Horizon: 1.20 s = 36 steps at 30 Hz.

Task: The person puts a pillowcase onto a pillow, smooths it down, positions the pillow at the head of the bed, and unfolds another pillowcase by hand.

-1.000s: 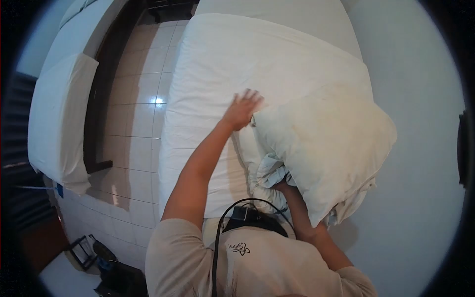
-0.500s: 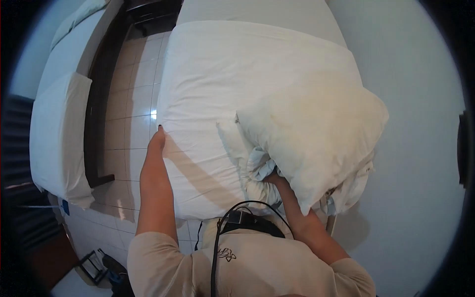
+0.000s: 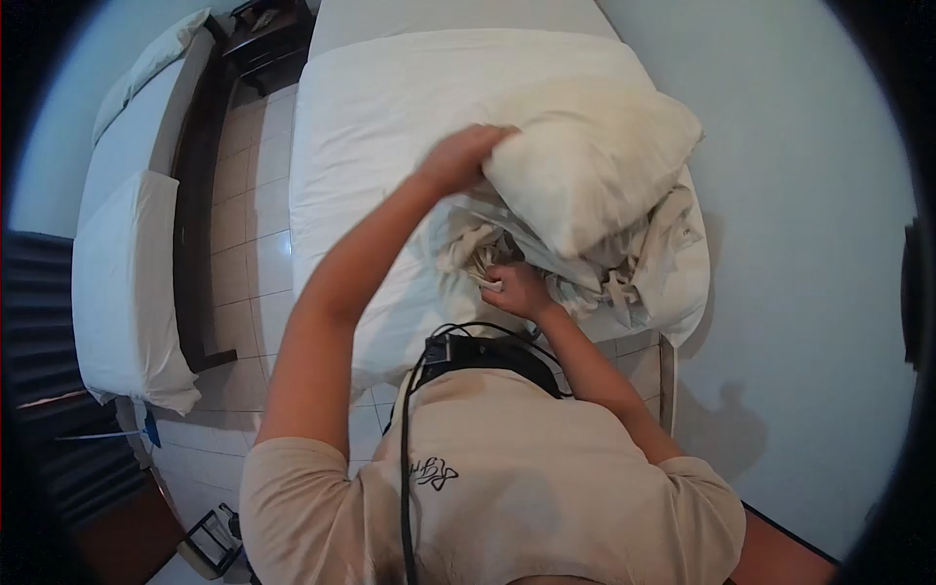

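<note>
A large off-white pillow [image 3: 590,161] rests on a heap of crumpled white linen [image 3: 653,253] on the white-sheeted bed [image 3: 370,117]. My left hand [image 3: 470,158] is closed on the pillow's left corner, its fingertips partly blurred. Below it, nearer my body, my right hand [image 3: 519,291] is closed around a bunched fold of the linen. The underside of the heap is hidden by the pillow.
On the left stands a second bed with a white folded cover [image 3: 127,283] and dark wooden frame. A tiled floor strip [image 3: 239,214] runs between the beds. A dark wooden table [image 3: 268,39] stands at the far end; a pale wall [image 3: 799,244] rises on the right.
My left hand has come from the bed's left edge to the pillow corner and gripped it. The pillow now lies farther from me. My right hand has come out from under it, holding linen.
</note>
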Tool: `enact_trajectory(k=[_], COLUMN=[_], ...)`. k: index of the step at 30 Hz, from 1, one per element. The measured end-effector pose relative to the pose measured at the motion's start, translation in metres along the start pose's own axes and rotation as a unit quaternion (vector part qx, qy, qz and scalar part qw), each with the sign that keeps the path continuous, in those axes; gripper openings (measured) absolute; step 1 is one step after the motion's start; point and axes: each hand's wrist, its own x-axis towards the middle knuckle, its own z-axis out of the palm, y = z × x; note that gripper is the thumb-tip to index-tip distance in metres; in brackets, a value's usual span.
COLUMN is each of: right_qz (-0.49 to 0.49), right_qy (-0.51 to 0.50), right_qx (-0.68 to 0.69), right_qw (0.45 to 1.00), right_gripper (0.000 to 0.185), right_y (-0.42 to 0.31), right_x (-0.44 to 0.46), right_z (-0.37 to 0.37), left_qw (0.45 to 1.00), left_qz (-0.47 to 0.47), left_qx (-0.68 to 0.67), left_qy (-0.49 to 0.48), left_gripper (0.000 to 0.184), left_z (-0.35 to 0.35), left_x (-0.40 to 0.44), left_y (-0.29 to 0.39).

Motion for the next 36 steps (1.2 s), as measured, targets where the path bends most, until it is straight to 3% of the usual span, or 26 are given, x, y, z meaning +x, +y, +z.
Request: enact_trajectory(k=[3,5,7,9,11,14,17,19,21,22,23,24,25,27,28,29,31,32,34,36], right_qz=[-0.003,0.099,0.068,0.007,-0.009,-0.045,0.019,-0.029,0.130,0.210,0.204,0.310,0.403,0.552,0.548,0.530,0.499,0.481,0.446,0.409], right_qy=[0.079,0.106,0.170,0.309,0.412,0.472,0.471,0.424,0.535,0.490,0.495,0.494,0.472,0.441,0.441,0.460,0.471,0.472,0.469,0.466], right_qx=[0.070,0.242,0.438,0.534,0.517,0.522,0.502,0.553,0.418,0.260,0.264,0.088,-0.090,0.262,0.270,0.395,0.513,0.538,0.587,0.629], right_qw=[0.994,0.959,0.880,0.787,0.750,0.709,0.725,0.716,0.723,0.805,0.802,0.808,0.778,0.658,0.657,0.593,0.516,0.506,0.486,0.469], right_gripper=[0.024,0.022,0.016,0.024,0.043,0.039,0.037,0.036,0.042,0.066,0.066,0.081,0.098,0.124,0.124,0.124,0.124,0.123,0.119,0.116], right_y=[0.000,-0.021,-0.010,-0.001,0.000,-0.034,-0.009,-0.004,0.031,0.071,0.083,0.089,0.087,0.041,0.040,0.048,0.069,0.083,0.119,0.142], right_x=[-0.037,-0.061,-0.080,-0.096,-0.112,-0.115,-0.116,-0.105,-0.090,-0.091,-0.087,-0.086,-0.084,-0.073,-0.069,-0.065,-0.066,-0.067,-0.067,-0.068], right_z=[-0.037,-0.085,-0.114,-0.135,-0.167,-0.203,-0.212,-0.209,-0.181,-0.163,-0.138,-0.113,-0.094,-0.088,-0.077,-0.065,-0.044,-0.036,-0.017,-0.012], left_qw=[0.994,0.991,0.982,0.970,0.962,0.948,0.931,0.913,0.893,0.885,0.889,0.899,0.904,0.908,0.910,0.903,0.889,0.889,0.896,0.898], left_qz=[-0.032,-0.050,-0.066,-0.083,-0.052,-0.060,-0.056,-0.076,-0.092,-0.098,-0.172,-0.154,-0.264,-0.348,-0.285,-0.371,-0.405,-0.404,-0.398,-0.393], left_qx=[0.079,0.098,0.129,0.173,0.197,0.239,0.278,0.318,0.387,0.416,0.403,0.393,0.328,0.234,0.298,0.205,0.211,0.214,0.182,0.186], left_qy=[0.066,0.075,0.122,0.148,0.181,0.200,0.229,0.245,0.213,0.185,0.136,0.118,0.073,0.000,-0.032,-0.071,-0.020,-0.020,0.076,0.069], left_gripper=[0.043,0.040,0.041,0.040,0.041,0.040,0.045,0.046,0.047,0.049,0.048,0.044,0.036,0.032,0.040,0.041,0.042,0.042,0.051,0.053], left_z=[-0.025,-0.054,-0.078,-0.111,-0.143,-0.189,-0.235,-0.248,-0.255,-0.250,-0.235,-0.213,-0.186,-0.130,-0.094,-0.072,-0.039,-0.036,-0.036,-0.036], left_x=[0.022,0.031,0.040,0.045,0.044,0.029,-0.006,-0.033,-0.080,-0.114,-0.141,-0.173,-0.202,-0.249,-0.291,-0.294,-0.316,-0.314,-0.314,-0.312], left_y=[0.008,0.022,0.014,0.018,0.022,0.045,0.067,0.081,0.068,0.051,0.062,0.063,0.072,0.090,0.082,0.094,0.112,0.115,0.114,0.107])
